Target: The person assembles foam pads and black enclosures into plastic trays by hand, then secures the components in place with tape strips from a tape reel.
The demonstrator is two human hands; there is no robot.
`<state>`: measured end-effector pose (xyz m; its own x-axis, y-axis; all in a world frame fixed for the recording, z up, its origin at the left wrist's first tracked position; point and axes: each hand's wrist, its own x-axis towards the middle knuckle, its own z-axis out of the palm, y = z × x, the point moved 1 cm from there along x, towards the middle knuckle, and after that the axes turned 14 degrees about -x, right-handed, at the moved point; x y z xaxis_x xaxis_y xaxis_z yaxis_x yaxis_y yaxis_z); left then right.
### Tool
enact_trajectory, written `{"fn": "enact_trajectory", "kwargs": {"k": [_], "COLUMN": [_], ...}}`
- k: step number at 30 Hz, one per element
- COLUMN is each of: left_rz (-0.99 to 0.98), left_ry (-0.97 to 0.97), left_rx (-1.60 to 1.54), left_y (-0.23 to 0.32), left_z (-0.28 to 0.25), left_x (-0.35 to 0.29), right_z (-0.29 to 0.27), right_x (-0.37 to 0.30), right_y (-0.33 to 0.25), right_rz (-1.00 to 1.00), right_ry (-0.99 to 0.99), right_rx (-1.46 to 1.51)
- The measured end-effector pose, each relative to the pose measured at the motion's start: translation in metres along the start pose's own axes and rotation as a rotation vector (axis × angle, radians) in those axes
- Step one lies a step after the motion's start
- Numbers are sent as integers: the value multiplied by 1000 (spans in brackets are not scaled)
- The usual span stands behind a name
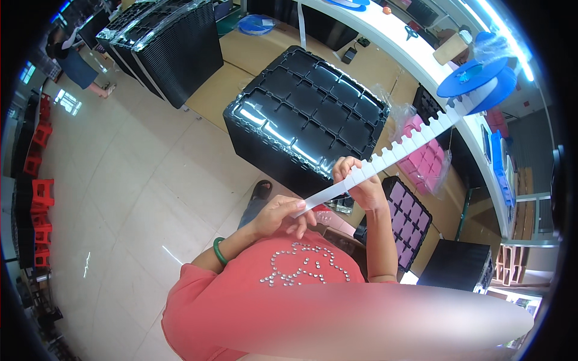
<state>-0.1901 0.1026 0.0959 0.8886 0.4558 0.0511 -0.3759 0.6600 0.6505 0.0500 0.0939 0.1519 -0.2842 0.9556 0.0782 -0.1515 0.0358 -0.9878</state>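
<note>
A white strip with square notches along one edge (391, 157) runs on a slant from a blue reel (472, 78) at the upper right down to my hands. Its lower end is plain and smooth. My left hand (278, 215), with a green bangle on the wrist, pinches that end between thumb and fingers in front of my chest. Farther up the strip, my right hand (366, 192) grips it where the notches begin, fingers curled behind the band. Just beyond both hands stands a stack of glossy black compartment trays (307, 102).
Pink trays in clear plastic (421, 157) and a tray with purple compartments (407, 222) lie to the right. A curved-looking white table (421, 54) runs behind. Tall black tray stacks (174, 54) stand far left. Red stools (42, 195) line the left side; a person (75, 60) stands far off.
</note>
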Motion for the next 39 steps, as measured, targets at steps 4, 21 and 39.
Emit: {"fn": "enact_trajectory", "kwargs": {"k": [4, 21, 39], "left_rz": [-33, 42, 8], "left_ry": [-22, -86, -141], "left_rx": [-19, 191, 231], "left_y": [17, 54, 53], "left_z": [-13, -54, -61], "left_x": [10, 48, 71], "right_z": [-6, -170, -194], "right_x": [20, 85, 117], "right_y": [0, -15, -18], "right_rz": [-58, 134, 325], "right_ry": [-54, 673, 503], "right_rx": [-120, -1326, -1827]}}
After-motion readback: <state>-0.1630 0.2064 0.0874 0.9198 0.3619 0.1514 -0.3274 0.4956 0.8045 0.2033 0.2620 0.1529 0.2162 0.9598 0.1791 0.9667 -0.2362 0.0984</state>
